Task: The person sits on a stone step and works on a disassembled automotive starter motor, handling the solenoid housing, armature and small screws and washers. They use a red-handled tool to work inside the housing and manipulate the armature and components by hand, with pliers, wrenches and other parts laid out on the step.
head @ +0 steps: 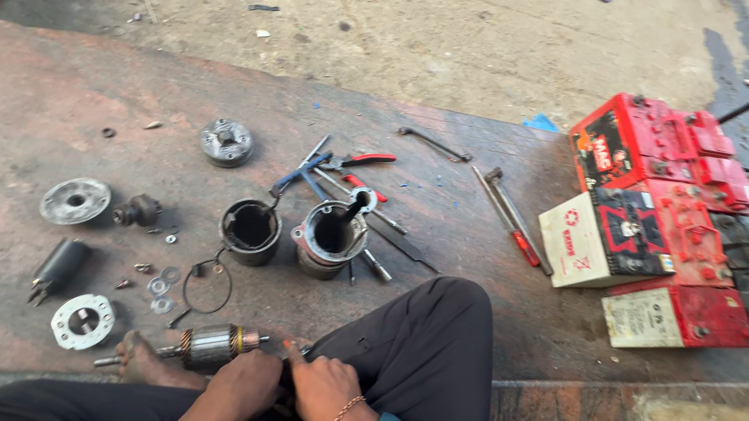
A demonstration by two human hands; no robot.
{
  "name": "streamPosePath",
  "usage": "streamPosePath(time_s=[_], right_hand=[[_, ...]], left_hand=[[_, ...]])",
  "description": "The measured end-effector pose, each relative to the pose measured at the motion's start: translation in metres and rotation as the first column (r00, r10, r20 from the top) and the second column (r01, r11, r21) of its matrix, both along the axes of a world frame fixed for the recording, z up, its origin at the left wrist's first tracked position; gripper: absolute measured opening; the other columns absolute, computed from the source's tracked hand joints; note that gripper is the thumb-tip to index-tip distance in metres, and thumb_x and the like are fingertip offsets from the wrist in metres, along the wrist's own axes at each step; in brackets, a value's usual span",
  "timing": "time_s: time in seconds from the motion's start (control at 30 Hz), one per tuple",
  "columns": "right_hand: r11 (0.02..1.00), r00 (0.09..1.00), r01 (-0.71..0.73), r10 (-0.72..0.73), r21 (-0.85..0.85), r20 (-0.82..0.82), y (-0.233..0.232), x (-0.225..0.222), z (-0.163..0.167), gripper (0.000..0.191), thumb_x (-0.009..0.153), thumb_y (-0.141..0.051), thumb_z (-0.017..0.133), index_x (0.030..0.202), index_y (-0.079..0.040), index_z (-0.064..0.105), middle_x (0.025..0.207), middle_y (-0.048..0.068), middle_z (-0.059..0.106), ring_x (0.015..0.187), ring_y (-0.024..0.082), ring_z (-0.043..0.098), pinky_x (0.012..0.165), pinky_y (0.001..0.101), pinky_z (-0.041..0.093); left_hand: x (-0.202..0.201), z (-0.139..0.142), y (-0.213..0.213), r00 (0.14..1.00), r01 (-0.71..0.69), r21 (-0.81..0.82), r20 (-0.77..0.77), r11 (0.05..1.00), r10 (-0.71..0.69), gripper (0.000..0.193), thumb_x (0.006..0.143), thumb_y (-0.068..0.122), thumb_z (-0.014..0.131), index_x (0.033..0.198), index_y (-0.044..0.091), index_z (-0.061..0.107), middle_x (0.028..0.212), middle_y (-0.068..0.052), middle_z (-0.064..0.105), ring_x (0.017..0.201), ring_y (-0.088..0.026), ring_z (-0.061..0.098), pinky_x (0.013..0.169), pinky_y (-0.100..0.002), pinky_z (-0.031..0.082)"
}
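Note:
I sit cross-legged on a stone slab. My left hand (241, 384) grips a motor armature (205, 346) with copper windings and a steel shaft pointing left over my bare foot (141, 363). My right hand (321, 389), with a bracelet at the wrist, closes on the armature's right end; what it holds there is hidden. Just beyond stand two cylindrical motor housings (249, 230), the right housing (327, 238) with a tool standing in it.
Loose parts lie at left: a round flange (75, 200), a black solenoid (56, 269), a white end plate (83, 321), washers and a wire ring (206, 289). Pliers and screwdrivers (346, 170) lie behind the housings. Red vehicle batteries (666, 224) are stacked at right.

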State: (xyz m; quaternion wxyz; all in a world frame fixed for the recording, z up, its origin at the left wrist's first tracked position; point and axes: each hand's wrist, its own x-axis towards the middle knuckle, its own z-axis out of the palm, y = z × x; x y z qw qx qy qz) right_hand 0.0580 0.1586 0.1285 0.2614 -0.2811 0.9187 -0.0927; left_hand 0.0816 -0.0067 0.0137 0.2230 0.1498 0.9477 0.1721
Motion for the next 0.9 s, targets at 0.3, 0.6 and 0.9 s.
streamPosePath(time_s=[0.3, 0.6, 0.9], right_hand=[[0.998, 1.000, 0.015, -0.016, -0.059, -0.022, 0.010, 0.000, 0.016, 0.066, 0.088, -0.008, 0.061, 0.151, -0.002, 0.044, 0.085, 0.025, 0.069, 0.083, 0.044, 0.068, 0.073, 0.0541, 0.054], [1.000, 0.999, -0.021, 0.021, 0.009, -0.045, 0.000, -0.011, -0.011, 0.069, 0.085, -0.008, 0.061, 0.151, -0.006, 0.045, 0.092, 0.023, 0.069, 0.091, 0.043, 0.068, 0.077, 0.0543, 0.053], [1.000, 1.000, -0.007, 0.007, 0.010, -0.024, 0.008, -0.012, -0.014, 0.069, 0.086, -0.009, 0.061, 0.153, -0.011, 0.042, 0.095, 0.024, 0.069, 0.092, 0.045, 0.067, 0.078, 0.0564, 0.052]], left_hand=[[-0.004, 0.012, 0.005, 0.996, -0.010, 0.005, 0.085, 1.000, 0.009, 0.034, 0.085, 0.036, 0.077, 0.090, 0.002, 0.075, 0.096, -0.019, 0.074, 0.097, -0.034, 0.072, 0.086, -0.046, 0.057], [-0.011, 0.038, 0.013, 0.972, -0.161, 0.016, 0.174, 0.987, 0.156, 0.019, 0.087, 0.021, 0.070, 0.096, 0.006, 0.077, 0.101, -0.019, 0.073, 0.099, -0.036, 0.071, 0.087, -0.047, 0.058], [-0.011, 0.042, 0.016, 0.959, -0.181, -0.011, 0.219, 0.983, 0.179, 0.019, 0.087, 0.021, 0.070, 0.098, 0.006, 0.076, 0.104, -0.018, 0.073, 0.100, -0.035, 0.072, 0.085, -0.046, 0.059]])
